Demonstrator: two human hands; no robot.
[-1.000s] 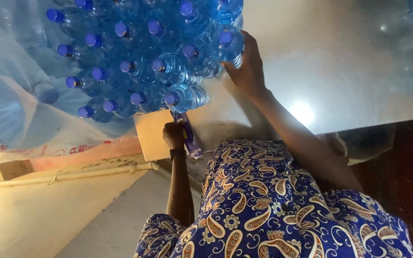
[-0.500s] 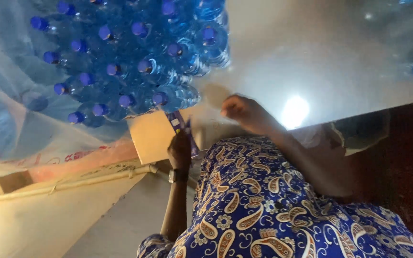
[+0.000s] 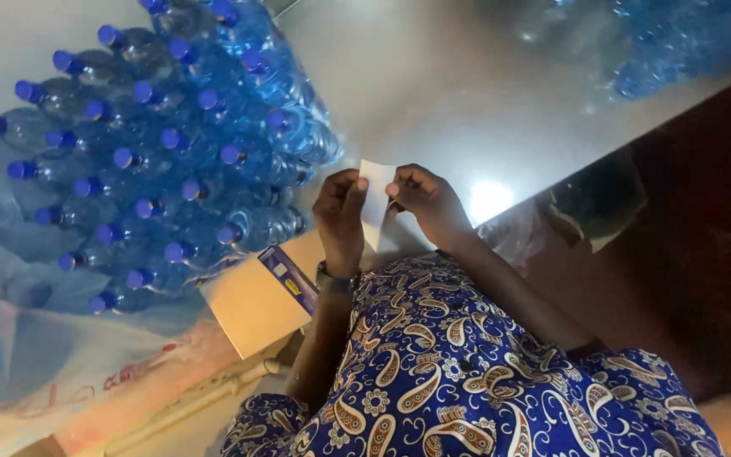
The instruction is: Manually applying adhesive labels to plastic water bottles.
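Hands pinch one white slip (image 3: 375, 201) above the table (image 3: 433, 93): left hand (image 3: 340, 216) at its 9 o'clock edge, right hand (image 3: 427, 203) at 3 o'clock. Long axis runs 12 to 6. Bottles (image 3: 171, 161) lie at 9 o'clock.

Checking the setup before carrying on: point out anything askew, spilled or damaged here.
Nothing looks spilled or broken. The blue-capped bottles lie stacked on their sides, caps aligned. Only the blue strip hangs slanted over the edge of the flat pale card. Both hands, left hand and right hand, pinch a white slip.
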